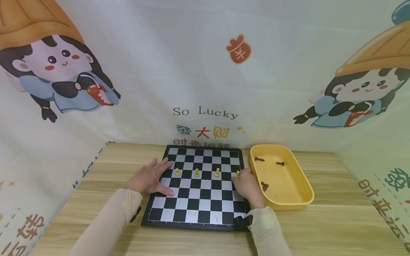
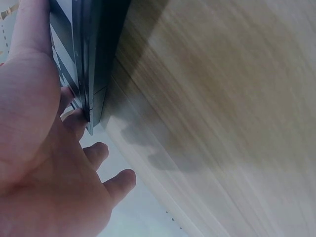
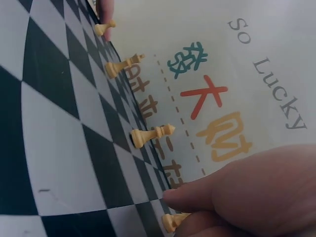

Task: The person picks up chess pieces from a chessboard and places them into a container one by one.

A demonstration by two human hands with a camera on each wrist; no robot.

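A black-and-white chessboard (image 1: 191,204) lies on the table. Three cream chess pieces (image 1: 196,172) stand in a row across it, also visible in the right wrist view, where one tall piece (image 3: 148,137) is nearest the middle. At the right end of that row, my right hand (image 1: 247,184) pinches another cream chess piece (image 3: 171,222) at the board's surface; the fingers hide its top. My left hand (image 1: 149,177) rests on the board's left edge with its fingers spread, and in the left wrist view the fingers (image 2: 121,185) reach past the dark rim.
Right of the board stands a yellow plastic tray (image 1: 305,190), close to my right hand. Inside it lie three dark brown chess pieces (image 1: 264,186). The wooden table (image 1: 333,213) ends at a printed cloth backdrop (image 1: 272,106) behind and at both sides.
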